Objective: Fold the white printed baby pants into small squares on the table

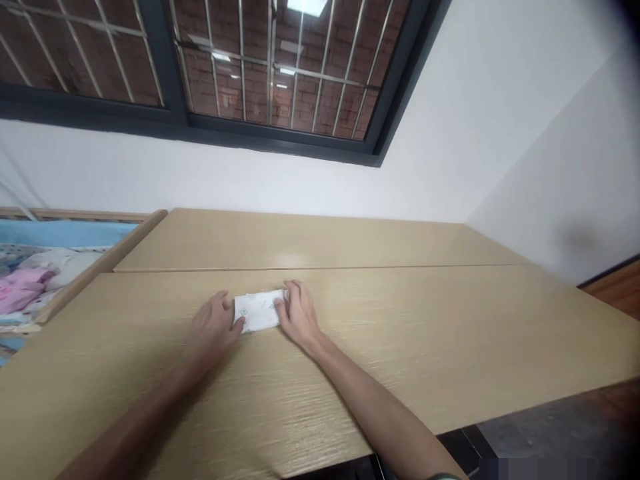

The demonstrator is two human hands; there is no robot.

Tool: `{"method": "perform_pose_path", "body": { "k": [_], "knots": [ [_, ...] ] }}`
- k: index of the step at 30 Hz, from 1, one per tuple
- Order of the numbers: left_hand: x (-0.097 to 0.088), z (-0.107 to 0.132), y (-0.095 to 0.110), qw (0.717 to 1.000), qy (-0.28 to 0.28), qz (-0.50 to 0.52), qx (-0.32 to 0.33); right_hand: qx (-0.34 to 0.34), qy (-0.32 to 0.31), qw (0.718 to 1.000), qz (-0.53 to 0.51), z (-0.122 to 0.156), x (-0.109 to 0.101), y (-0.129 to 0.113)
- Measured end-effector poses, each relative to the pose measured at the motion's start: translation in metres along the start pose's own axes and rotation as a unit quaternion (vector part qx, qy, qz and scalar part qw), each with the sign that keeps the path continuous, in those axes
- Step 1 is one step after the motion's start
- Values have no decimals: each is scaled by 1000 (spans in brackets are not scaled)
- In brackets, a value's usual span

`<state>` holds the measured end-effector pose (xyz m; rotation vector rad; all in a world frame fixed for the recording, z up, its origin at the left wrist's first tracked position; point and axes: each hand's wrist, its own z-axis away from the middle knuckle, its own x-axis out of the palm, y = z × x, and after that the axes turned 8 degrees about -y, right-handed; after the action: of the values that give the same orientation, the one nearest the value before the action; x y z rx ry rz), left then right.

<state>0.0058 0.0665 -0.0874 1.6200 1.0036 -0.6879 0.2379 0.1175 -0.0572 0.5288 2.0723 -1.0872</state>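
Item 1: folded white piece (259, 311) with small green printed marks, cloth or paper not certain; lies between the two hands, on or just above the table (425, 333).

Item 2: left hand (214, 321). Thumb laid over the near left corner of the piece, fingers bent at its left end; holding that end.

Item 3: right hand (296, 312). Thumb on the upper face, fingers curled around the right end; holding it. Finger contact underneath is hidden for both hands.

Item 4: seam (350, 268) in the tabletop, beyond both hands.

Item 5: wooden rail (105, 267) with pink cloth (23, 290) past it, well to the left of the left hand.

Risks, as judged: unequal pull between the hands could skew the piece or open its folds; a light hold by the left thumb could let that corner slip; pushing both hands inward could buckle the middle; early release could let the layers spring apart.
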Motion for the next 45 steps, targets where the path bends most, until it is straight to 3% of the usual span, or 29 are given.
{"method": "perform_pose_path", "body": {
  "k": [3,6,8,14,20,25,29,36,40,45],
  "knots": [
    [3,1,11,987,72,-44,135,-100,-59,992,54,3,-5,-15],
    [9,5,23,970,38,-57,231,-147,-136,976,87,5,-1,-21],
    [15,9,25,964,5,-77,253,-148,-167,970,101,6,4,-20],
    [29,20,15,967,-22,-117,225,-122,-196,968,98,7,4,-6],
    [27,22,11,974,-9,-130,185,-87,-214,970,81,10,-6,3],
    [19,18,10,977,-12,-124,170,-151,-225,959,85,9,-19,11],
    [14,13,10,979,-13,-114,170,-215,-192,953,92,3,-24,19],
    [14,12,17,980,8,-122,158,-319,-99,930,155,-6,-14,21],
    [8,12,25,972,39,-148,180,-342,-53,925,157,-6,-12,13],
    [-6,8,29,965,59,-111,232,-347,5,932,104,-2,-15,2]
  ]
}}
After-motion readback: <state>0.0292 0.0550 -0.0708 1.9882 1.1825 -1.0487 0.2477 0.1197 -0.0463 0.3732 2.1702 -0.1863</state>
